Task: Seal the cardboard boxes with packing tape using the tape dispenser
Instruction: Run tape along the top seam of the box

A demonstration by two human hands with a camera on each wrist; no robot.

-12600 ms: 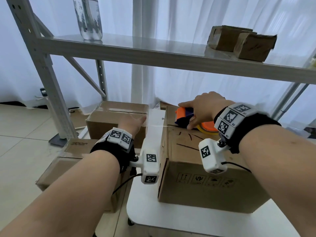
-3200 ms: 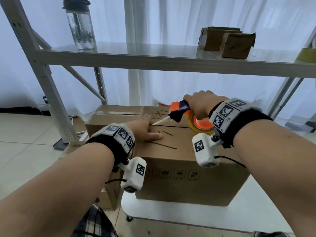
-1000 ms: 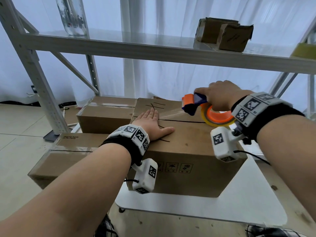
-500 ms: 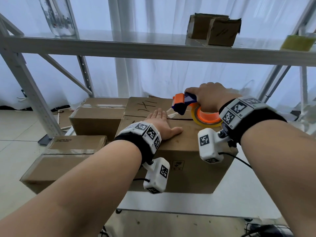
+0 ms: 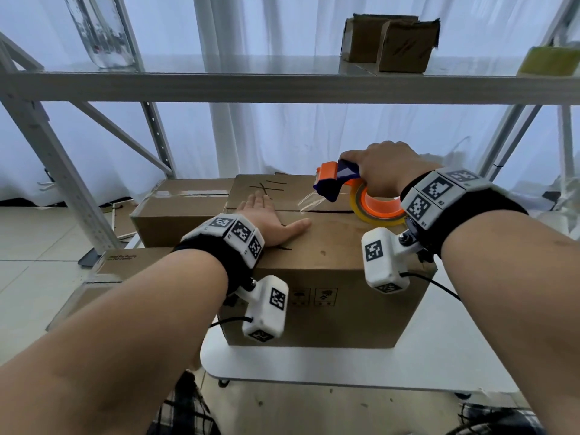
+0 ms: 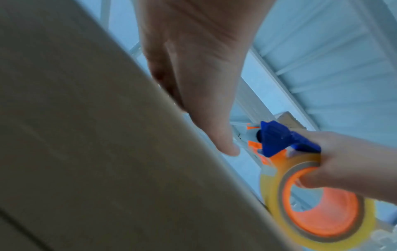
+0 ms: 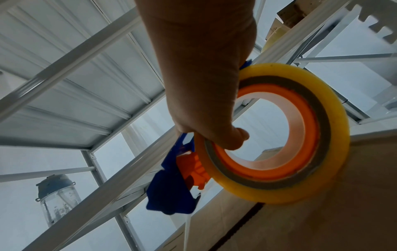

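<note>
A large brown cardboard box [image 5: 329,246] with black pen marks stands on a white table [image 5: 439,356]. The left hand [image 5: 266,221] lies flat on the box's top, fingers straight, holding nothing. The right hand [image 5: 386,171] grips the orange-and-blue tape dispenser [image 5: 337,180] with its yellow tape roll [image 5: 373,211] above the box's centre seam; clear tape [image 5: 309,200] stretches down to the seam. 2 small brown boxes [image 5: 389,43] sit on the metal shelf [image 5: 282,86] above the box.

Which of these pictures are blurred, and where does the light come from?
Head view: sharp, backlit by the bright white curtain, straight shelf rails bowed by the wide lens. Left wrist view: soft, the cardboard box blurred. Right wrist view: sharper, the tape dispenser crisp.
</note>
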